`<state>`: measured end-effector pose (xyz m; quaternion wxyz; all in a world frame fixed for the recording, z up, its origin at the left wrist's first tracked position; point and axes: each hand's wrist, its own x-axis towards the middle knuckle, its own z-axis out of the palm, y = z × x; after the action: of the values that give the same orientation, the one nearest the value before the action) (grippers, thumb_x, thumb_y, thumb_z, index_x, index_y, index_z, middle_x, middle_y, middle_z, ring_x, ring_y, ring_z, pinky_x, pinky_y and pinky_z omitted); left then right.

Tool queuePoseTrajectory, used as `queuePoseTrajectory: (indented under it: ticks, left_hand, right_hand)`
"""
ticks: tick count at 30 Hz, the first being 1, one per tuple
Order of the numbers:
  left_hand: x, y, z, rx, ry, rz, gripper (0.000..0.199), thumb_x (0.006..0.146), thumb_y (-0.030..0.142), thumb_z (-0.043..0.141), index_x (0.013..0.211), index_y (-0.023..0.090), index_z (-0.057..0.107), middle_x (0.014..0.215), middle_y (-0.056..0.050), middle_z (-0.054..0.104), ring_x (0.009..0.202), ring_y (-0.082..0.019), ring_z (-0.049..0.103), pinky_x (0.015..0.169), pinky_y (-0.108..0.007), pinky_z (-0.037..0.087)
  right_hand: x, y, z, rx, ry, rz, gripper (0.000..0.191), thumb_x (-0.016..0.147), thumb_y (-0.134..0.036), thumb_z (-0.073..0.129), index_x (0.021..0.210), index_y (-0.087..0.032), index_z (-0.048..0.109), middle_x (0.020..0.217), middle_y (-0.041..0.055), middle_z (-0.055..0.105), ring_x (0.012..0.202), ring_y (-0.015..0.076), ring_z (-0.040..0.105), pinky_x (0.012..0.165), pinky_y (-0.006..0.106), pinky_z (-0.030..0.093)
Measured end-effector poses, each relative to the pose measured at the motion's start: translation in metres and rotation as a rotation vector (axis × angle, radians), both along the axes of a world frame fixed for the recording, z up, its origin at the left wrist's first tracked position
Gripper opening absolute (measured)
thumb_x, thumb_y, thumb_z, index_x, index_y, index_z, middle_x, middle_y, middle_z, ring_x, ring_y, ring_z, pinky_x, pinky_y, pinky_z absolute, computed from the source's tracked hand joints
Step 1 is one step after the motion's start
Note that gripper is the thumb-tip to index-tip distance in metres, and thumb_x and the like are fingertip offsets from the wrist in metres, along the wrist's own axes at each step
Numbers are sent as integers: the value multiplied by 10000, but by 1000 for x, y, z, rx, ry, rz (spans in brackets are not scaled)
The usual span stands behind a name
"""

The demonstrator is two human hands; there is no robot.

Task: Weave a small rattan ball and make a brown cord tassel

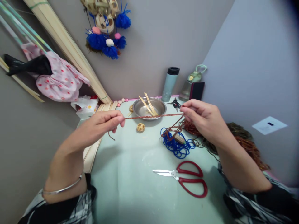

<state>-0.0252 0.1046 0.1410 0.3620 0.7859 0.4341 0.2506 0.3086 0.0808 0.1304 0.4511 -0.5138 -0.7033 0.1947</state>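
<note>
Grey wall [149, 56] rises behind the pale green counter [126, 186]. The left grip [102, 123] pinches a reddish-brown cord [149, 117], its short tail dangling underneath. Right of that grip, the cord runs taut in front of a metal bowl [160, 107]. Blue cord [173, 145] and red-handled scissors [174, 173] lie below the right grip [203, 119], which pinches the other stretch. Even tension would serve best, with the trailing strands kept clear of the blue tangle.
</note>
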Motion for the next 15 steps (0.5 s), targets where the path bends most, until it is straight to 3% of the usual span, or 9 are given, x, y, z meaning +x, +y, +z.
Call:
queuePoseTrajectory:
  ticks: [4,9,13,15]
  left_hand:
    - [-23,6,-5,-7,-96,87,317,951,485,576,785,229,660,706,20,537,663,-119,474,600,-209,383]
    - [-28,8,-6,19,-302,193,255,882,424,683,724,226,707,673,3,586,632,-123,503,571,-207,420]
    - [-17,8,-4,-2,-643,261,129,833,287,723,742,196,726,854,-34,703,769,-130,612,673,-192,509]
    - [-8,6,-1,-68,-860,215,222,823,238,703,618,179,638,934,-48,720,877,-144,656,664,-179,523]
  right_hand:
    - [6,2,1,4,-74,-28,146,946,-250,575,808,-209,598,584,-38,459,523,116,368,500,267,274]
    - [2,0,1,-37,-120,-25,166,954,-275,555,807,-206,587,575,-42,444,507,115,356,503,269,271]
    - [-7,-2,-3,-81,-171,24,178,962,-286,537,816,-198,590,591,-36,458,539,122,386,533,268,300]
    - [-13,-3,-8,-124,-207,79,196,967,-295,529,809,-196,590,603,-32,476,564,126,412,551,264,322]
